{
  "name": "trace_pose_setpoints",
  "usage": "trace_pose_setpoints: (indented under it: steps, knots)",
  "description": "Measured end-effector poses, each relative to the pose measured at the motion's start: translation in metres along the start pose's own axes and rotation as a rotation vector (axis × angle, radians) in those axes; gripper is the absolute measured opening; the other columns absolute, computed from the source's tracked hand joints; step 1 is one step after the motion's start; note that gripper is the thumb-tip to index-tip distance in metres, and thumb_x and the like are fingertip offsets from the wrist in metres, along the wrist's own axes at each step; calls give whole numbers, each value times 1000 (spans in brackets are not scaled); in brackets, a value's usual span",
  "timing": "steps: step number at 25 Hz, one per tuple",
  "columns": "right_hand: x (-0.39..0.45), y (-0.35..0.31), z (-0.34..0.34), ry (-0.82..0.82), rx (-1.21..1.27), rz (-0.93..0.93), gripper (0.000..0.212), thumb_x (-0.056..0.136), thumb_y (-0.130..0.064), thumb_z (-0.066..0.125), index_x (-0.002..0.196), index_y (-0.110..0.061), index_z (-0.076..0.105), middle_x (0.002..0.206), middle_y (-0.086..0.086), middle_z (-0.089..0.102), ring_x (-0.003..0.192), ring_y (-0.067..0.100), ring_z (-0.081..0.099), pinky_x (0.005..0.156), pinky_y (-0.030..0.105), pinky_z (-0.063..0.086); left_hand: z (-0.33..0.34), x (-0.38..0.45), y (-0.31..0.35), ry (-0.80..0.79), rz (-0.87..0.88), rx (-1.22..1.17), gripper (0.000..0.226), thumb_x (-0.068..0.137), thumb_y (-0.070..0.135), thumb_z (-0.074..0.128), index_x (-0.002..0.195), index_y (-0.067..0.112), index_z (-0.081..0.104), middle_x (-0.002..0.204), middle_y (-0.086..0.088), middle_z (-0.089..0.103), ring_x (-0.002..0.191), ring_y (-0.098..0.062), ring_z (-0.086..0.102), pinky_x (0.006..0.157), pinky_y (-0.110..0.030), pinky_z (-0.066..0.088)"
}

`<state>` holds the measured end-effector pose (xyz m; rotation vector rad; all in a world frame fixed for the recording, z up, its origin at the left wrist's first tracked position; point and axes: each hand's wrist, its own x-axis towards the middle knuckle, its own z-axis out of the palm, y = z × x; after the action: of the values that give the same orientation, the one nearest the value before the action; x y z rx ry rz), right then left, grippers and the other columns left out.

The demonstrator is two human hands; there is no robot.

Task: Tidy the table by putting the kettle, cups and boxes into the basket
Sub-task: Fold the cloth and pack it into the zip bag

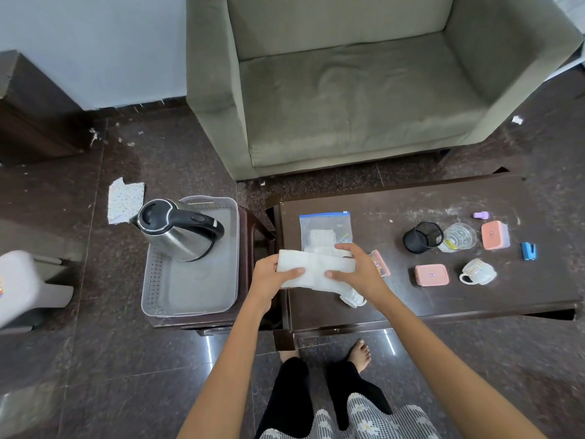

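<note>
Head view: both hands (272,274) (357,270) grip white cloth (316,270) over table edge (286,308).

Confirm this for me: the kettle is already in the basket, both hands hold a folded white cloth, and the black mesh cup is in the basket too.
Not quite. In the head view the black mesh cup stands on the table, beside a glass cup. The rest holds: the kettle is in the basket, and the left hand and right hand hold the folded white cloth.

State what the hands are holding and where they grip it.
Both hold a folded white cloth: left hand grips its left end, right hand its right end.
</note>
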<state>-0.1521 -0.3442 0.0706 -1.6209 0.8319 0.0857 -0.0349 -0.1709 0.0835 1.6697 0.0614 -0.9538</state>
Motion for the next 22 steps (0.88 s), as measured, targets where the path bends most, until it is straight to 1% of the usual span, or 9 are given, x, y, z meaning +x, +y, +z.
trace_pose_setpoints:
  steps: [3,6,11,13,15,17,19,20,22]
  knots:
    - [3,-2,-4,-100,226,90,44,72,-6,79,113,-16,65,118,6,62,107,24,61,70,24,56,-9,3,-3,-21,-28,-22,30,78,5,73,107,10,67,102,-5,71,91,-15,69,63,-25,58]
    - [2,-10,-12,-215,400,140,32,79,6,69,110,-6,68,111,9,68,99,23,65,66,24,58,-18,6,-4,-42,-39,-65,24,81,4,70,103,13,68,101,-6,73,90,-15,69,62,-23,57]
    - [2,-16,-16,-303,199,74,27,83,13,59,102,0,72,107,10,72,98,19,68,72,21,57,-21,9,-6,3,-20,-34,24,83,-7,61,81,15,69,87,-5,72,93,-20,66,61,-23,56]
    - [3,-19,-13,-273,121,52,27,81,14,59,97,-1,74,103,12,73,97,21,68,73,19,57,-22,11,-10,84,95,181,30,83,-9,55,80,18,67,91,-3,70,95,-23,64,67,-28,56]
    - [5,-18,-13,-217,46,46,28,80,15,58,92,-2,76,98,13,74,93,23,69,72,18,55,-22,10,-10,139,350,458,30,84,1,50,96,22,67,109,3,67,102,-19,60,85,-34,52]
    - [9,-16,-14,-169,-40,41,29,80,13,56,88,-5,77,92,6,73,88,19,67,71,18,52,-16,5,-4,40,577,715,38,84,27,52,122,23,59,131,5,58,117,-13,51,101,-33,38]
    - [10,-16,-13,-155,-74,28,27,80,9,57,87,-9,75,85,-2,69,82,12,61,68,19,47,-1,4,0,-120,664,1011,73,74,56,60,136,21,45,141,5,49,128,-12,42,111,-37,24]
    - [10,-19,-13,-147,-78,23,25,80,7,59,87,-12,73,82,-5,66,78,10,57,65,17,45,7,5,-1,-177,661,1135,85,68,61,64,139,21,41,142,4,47,130,-13,40,114,-39,19]
    - [8,-24,-13,-114,-96,0,20,79,2,65,89,-15,69,74,-7,57,67,8,50,55,13,39,20,8,-10,-219,659,1226,77,73,48,70,138,17,42,137,-1,53,128,-19,45,114,-39,20]
